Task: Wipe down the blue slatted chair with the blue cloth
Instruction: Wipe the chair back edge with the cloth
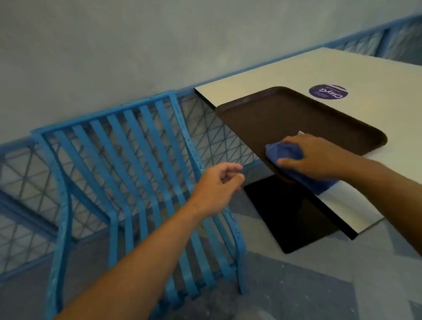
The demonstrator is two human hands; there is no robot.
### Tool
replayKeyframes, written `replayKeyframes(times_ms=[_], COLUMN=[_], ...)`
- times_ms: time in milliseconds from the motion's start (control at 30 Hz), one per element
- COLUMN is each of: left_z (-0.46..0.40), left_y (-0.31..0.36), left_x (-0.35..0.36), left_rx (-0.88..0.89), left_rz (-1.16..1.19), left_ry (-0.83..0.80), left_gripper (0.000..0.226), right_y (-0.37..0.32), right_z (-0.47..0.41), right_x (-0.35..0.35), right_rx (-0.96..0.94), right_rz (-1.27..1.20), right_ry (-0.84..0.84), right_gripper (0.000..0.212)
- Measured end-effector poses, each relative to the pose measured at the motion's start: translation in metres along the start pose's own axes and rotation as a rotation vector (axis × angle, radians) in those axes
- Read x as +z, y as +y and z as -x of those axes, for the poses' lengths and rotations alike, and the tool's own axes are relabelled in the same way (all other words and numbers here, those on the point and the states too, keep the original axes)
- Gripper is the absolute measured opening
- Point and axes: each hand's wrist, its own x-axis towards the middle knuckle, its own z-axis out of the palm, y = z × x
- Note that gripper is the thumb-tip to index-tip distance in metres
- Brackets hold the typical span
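The blue slatted chair [123,178] stands at the left, its back against a blue mesh fence. A blue cloth [286,154] lies bunched at the near left corner of a brown tray [288,115], part of it hanging over the table edge. My right hand [313,156] grips the cloth from above, thumb on its near side. My left hand [217,187] hovers over the chair's right edge with fingers loosely curled, holding nothing.
The tray sits on a white table [380,84] with a purple round sticker [328,91]. The table's dark base [287,214] stands on the grey floor beside the chair. A blue mesh fence [17,182] and a grey wall run behind.
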Motion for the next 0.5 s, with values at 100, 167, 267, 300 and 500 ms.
replayKeyframes(times_ms=[100, 167, 267, 300, 500], left_z=[0.008, 0.017, 0.035, 0.042, 0.089], left_y=[-0.004, -0.012, -0.025, -0.030, -0.045], left_x=[0.002, 0.002, -0.001, -0.002, -0.011], left_rx=[-0.013, -0.035, -0.085, -0.100, -0.126], left_rz=[-0.038, -0.034, -0.026, -0.015, 0.102], left_ry=[-0.019, -0.009, 0.021, 0.027, 0.075], left_gripper=[0.018, 0.018, 0.016, 0.016, 0.016], right_y=[-0.001, -0.003, -0.002, -0.002, -0.036], right_z=[0.001, 0.001, 0.001, 0.003, 0.034], right_x=[0.006, 0.009, 0.008, 0.007, -0.013], right_rx=[0.016, 0.004, -0.043, -0.050, -0.234], right_rz=[0.088, 0.098, 0.064, 0.056, -0.009], right_ry=[-0.049, -0.014, 0.046, 0.063, 0.326], right_gripper=[0.066, 0.056, 0.045, 0.043, 0.039])
